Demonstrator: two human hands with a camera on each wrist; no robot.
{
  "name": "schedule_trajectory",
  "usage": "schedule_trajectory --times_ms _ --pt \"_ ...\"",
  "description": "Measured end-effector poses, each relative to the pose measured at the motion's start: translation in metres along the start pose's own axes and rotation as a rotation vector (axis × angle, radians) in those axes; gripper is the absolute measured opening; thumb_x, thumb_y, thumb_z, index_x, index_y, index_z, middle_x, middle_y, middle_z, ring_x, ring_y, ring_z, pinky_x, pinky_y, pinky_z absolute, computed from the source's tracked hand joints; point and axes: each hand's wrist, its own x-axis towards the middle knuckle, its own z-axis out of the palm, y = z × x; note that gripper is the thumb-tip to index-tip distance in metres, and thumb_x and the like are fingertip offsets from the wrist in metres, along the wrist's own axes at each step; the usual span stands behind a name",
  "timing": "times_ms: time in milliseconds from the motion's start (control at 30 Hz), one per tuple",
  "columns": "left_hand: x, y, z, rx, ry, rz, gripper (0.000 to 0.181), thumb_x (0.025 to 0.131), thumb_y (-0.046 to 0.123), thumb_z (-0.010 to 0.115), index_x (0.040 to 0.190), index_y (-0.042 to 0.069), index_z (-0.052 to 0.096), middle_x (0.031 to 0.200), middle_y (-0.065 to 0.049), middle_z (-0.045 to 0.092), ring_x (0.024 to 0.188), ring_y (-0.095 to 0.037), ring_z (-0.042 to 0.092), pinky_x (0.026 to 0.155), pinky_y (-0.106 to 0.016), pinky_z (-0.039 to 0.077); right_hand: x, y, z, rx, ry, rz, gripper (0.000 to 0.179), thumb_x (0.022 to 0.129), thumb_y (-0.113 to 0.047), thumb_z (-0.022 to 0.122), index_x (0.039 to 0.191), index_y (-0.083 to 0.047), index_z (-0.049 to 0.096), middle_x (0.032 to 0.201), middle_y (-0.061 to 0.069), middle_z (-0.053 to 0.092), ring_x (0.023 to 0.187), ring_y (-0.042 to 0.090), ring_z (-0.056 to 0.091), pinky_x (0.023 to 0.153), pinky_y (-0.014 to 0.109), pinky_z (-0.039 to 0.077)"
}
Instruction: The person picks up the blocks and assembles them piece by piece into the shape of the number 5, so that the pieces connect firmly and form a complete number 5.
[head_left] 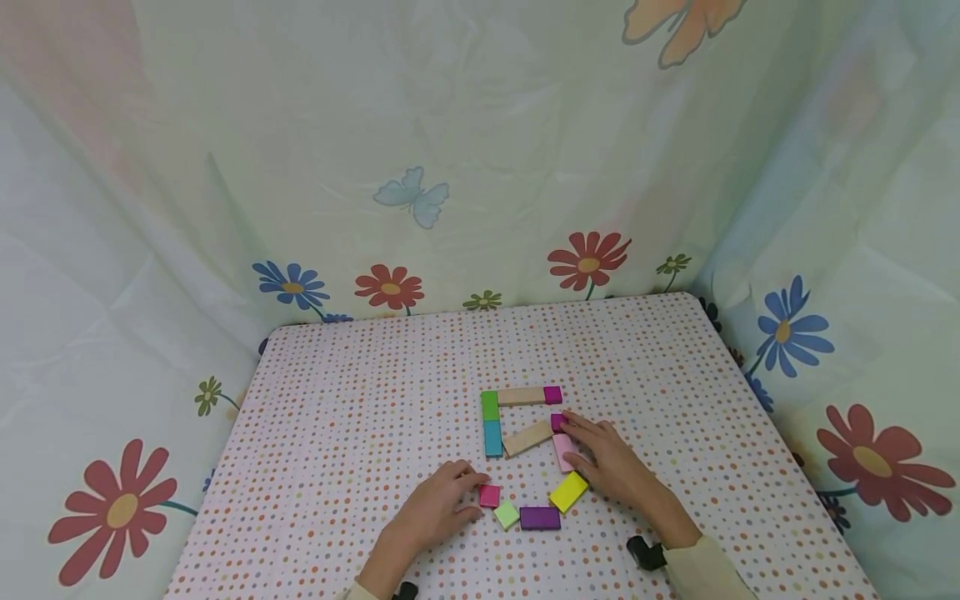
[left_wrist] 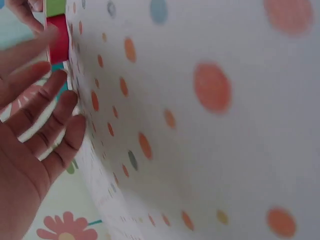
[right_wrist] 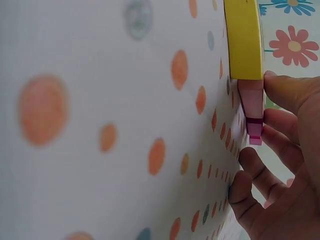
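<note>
Wooden blocks lie on the dotted tabletop in an S-like or 5-like outline. My left hand (head_left: 438,506) is beside the red-pink block (head_left: 489,496) at the outline's lower left end, index finger over or against it. The left wrist view shows the other left fingers loosely extended. My right hand (head_left: 617,465) lies along the right side, its fingertips at the small magenta block (head_left: 557,422) and its thumb by the pink block (head_left: 562,453). Below are the yellow block (head_left: 568,492), purple block (head_left: 540,518) and light green block (head_left: 506,515).
Farther up are a green block (head_left: 490,406), a blue block (head_left: 492,438), a plain wooden block (head_left: 521,397), another magenta block (head_left: 552,395) and a slanted wooden block (head_left: 527,438). A flowered curtain (head_left: 480,167) hangs around the table (head_left: 360,383).
</note>
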Motion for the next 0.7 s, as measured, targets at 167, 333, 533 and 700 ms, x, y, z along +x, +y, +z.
schedule_trajectory --times_ms 167,333,533,700 --pt "-0.003 -0.003 -0.001 -0.030 0.052 -0.003 0.043 0.106 0.045 0.063 0.142 0.023 0.067 0.131 0.007 0.065 0.123 -0.011 0.062 0.105 -0.035 0.057 0.002 0.001 -0.002 -0.028 -0.028 0.003 0.055 0.101 -0.023 0.074 0.150 -0.004 0.059 0.164 0.014 0.050 0.142 0.045 0.053 0.119 0.068 0.039" --pt "-0.004 -0.003 0.001 -0.043 0.141 -0.009 0.044 0.110 0.049 0.052 0.141 0.022 0.067 0.133 0.008 0.064 0.126 -0.012 0.060 0.107 -0.037 0.055 0.004 -0.002 -0.003 -0.111 -0.061 0.016 0.052 0.103 -0.026 0.070 0.150 -0.005 0.060 0.164 0.012 0.051 0.140 0.049 0.054 0.111 0.069 0.047" --pt "0.001 -0.002 -0.002 -0.008 0.208 -0.009 0.041 0.112 0.043 0.051 0.140 0.020 0.068 0.133 0.005 0.064 0.124 -0.013 0.059 0.105 -0.036 0.056 0.008 -0.003 -0.003 -0.232 0.032 -0.024 0.041 0.103 -0.025 0.071 0.139 -0.006 0.069 0.155 0.018 0.058 0.117 0.036 0.057 0.091 0.050 0.056" --pt "0.006 -0.002 0.000 0.041 0.286 -0.040 0.039 0.112 0.039 0.053 0.140 0.018 0.068 0.132 0.002 0.064 0.117 -0.014 0.057 0.100 -0.036 0.055 0.009 -0.002 -0.003 -0.255 0.044 0.000 0.036 0.104 -0.027 0.069 0.134 -0.008 0.072 0.150 0.020 0.058 0.122 0.039 0.054 0.094 0.053 0.055"
